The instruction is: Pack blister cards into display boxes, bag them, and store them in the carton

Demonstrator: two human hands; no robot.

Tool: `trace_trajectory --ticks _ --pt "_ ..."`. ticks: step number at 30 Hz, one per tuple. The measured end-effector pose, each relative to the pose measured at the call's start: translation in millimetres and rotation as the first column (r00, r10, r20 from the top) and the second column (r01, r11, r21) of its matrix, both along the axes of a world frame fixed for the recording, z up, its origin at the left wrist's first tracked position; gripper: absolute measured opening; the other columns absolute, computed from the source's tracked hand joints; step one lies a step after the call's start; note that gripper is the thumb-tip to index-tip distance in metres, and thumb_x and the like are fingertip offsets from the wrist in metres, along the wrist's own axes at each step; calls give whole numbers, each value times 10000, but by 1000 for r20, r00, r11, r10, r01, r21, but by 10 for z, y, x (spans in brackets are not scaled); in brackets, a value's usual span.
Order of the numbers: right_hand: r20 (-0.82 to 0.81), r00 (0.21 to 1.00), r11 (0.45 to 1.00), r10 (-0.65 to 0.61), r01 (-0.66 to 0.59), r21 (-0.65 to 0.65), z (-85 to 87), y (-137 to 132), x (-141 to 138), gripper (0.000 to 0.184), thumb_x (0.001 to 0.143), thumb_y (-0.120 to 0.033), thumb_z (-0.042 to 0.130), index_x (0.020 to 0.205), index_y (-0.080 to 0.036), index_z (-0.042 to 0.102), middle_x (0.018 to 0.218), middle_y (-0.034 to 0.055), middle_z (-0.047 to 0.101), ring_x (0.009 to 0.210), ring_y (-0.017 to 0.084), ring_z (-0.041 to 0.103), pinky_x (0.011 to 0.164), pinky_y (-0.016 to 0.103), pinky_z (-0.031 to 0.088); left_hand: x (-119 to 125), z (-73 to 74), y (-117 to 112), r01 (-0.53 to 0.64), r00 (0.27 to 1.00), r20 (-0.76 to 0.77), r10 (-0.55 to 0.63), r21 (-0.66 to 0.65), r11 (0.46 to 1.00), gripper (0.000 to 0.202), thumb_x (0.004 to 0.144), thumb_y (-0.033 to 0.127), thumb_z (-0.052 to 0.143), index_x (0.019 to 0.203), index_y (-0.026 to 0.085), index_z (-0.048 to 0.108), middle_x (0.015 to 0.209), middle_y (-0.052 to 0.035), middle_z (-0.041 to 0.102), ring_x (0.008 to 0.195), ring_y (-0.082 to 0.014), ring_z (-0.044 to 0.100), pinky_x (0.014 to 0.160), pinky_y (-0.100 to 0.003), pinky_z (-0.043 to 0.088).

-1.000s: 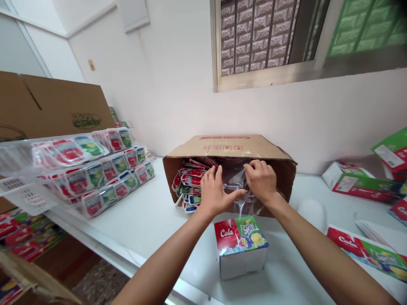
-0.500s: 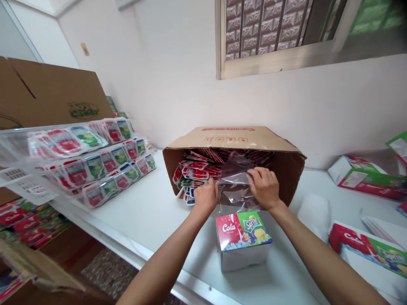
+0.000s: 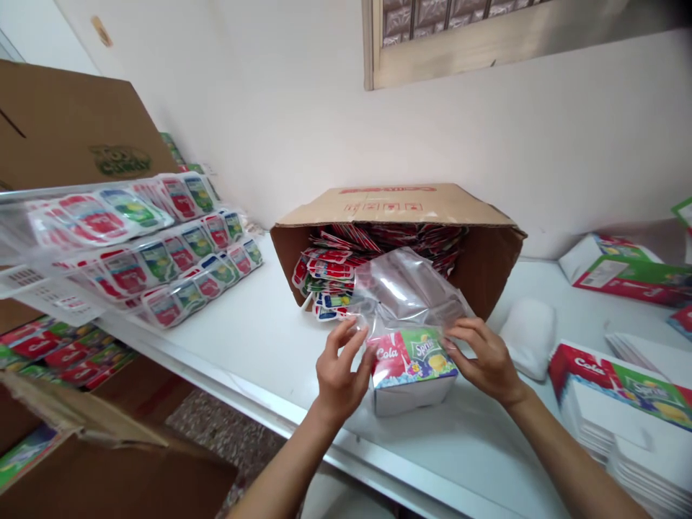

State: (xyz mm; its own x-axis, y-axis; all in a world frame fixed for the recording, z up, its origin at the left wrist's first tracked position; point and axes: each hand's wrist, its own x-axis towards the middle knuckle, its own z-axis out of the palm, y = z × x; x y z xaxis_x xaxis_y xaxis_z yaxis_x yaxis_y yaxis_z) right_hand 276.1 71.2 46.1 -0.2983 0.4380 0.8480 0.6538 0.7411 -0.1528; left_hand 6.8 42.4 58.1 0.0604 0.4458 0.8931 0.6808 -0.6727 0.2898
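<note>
A clear plastic bag (image 3: 408,287) spreads out between my hands, its near edge over the back of a small Cola and Sprite box (image 3: 414,398). My left hand (image 3: 342,369) pinches the bag's left edge and is close to the box's left side. At the opposite edge my right hand (image 3: 485,358) holds the bag between thumb and fingers, beside the box's right corner. Behind the bag, a cardboard carton (image 3: 400,205) lies on its side with its mouth towards me, filled with red, green and blue sachets (image 3: 329,268).
At left, a clear rack (image 3: 32,252) holds rows of sachets before a large open carton (image 3: 70,130). Another carton (image 3: 151,468) stands below the table edge. To the right are a white pouch (image 3: 528,339), flat printed boxes (image 3: 621,382) and a coloured box (image 3: 621,270).
Both hands have drawn the bag towards me, out of the carton's mouth and down to the small box, spreading its edge wider. The camera view has tilted downward.
</note>
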Motion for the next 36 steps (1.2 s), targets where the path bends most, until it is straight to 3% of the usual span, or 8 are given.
trace_trajectory --ticks 4,11,15,18,24,31,34,36 --pt "47 999 1000 -3 4 -15 -91 -156 115 281 827 -107 632 1076 -225 572 963 78 603 872 202 619 755 348 553 14 -44 -187 20 998 -57 -19 16 1000 563 800 58 667 1312 234 511 1297 -145 518 1089 -235 617 841 -364 598" --pt "26 991 988 -128 125 88 -360 -341 121 300 803 -71 628 1044 -240 572 947 78 616 861 214 635 730 362 567 -30 -120 -390 125 963 -238 -129 -29 992 678 792 76 669 1407 220 422 1380 -164 463 1232 -295 528 914 -398 570" --pt "56 995 994 -86 82 79 -342 -336 55 331 809 -24 596 1071 -223 554 946 87 596 860 208 615 720 353 567 -26 -207 -375 132 980 -147 -132 -10 991 869 786 51 671 1501 222 207 1511 -191 316 1249 -301 523 946 -432 547" --pt "57 997 997 -49 45 65 -326 -319 30 351 815 -17 574 1098 -221 541 949 89 589 841 204 602 704 356 565 -7 -272 -366 151 988 -8 -153 -114 982 957 812 96 661 1522 207 30 1551 -248 204 1123 -263 621 969 -459 523" --pt "-11 1000 1000 -17 17 3 -444 -352 48 413 821 -47 582 1169 -260 516 994 89 602 871 220 624 719 389 566 19 -391 -490 45 999 21 -40 -315 948 829 848 205 621 1520 168 137 1463 -210 417 1281 -321 499 1006 -476 489" --pt "-100 991 996 -91 92 8 -573 -421 -20 420 802 -36 602 1140 -271 521 954 80 622 856 239 635 721 404 561 114 -477 -625 60 998 28 -53 -380 923 882 881 427 557 1527 150 25 1487 -243 352 1345 -368 402 1036 -555 417" --pt "-134 971 980 -200 201 -6 -623 -432 -84 327 824 -71 579 1082 -265 527 920 76 612 855 246 631 720 405 559 125 -414 -535 41 999 44 -26 -385 922 817 876 487 563 1512 187 147 1458 -220 403 1301 -351 442 1003 -527 439" --pt "-150 964 975 -219 209 -77 -628 -445 -91 255 844 -109 550 1051 -255 525 934 79 606 887 248 628 753 412 555 99 -365 -441 27 1000 3 -28 -399 917 703 878 464 573 1468 222 277 1390 -179 485 1245 -320 485 979 -492 455"
